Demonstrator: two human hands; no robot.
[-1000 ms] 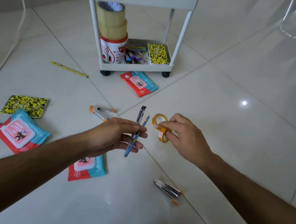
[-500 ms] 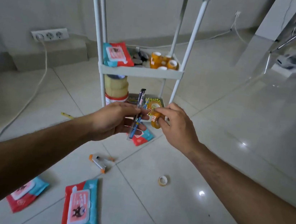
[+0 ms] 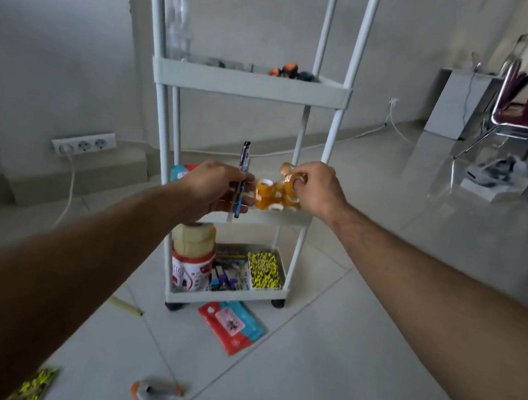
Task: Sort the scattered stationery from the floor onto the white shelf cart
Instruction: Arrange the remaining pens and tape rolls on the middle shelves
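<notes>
We see the small tape rolls (image 3: 287,177) pinched in the right hand's (image 3: 319,190) grip, just above the orange rolls (image 3: 271,195) on the white shelf cart's (image 3: 251,84) middle shelf. Beside it, our left hand (image 3: 213,190) has its grip closed around upright pens (image 3: 242,177). A wipes pack (image 3: 231,326) and stapler (image 3: 152,398) lie on the floor.
</notes>
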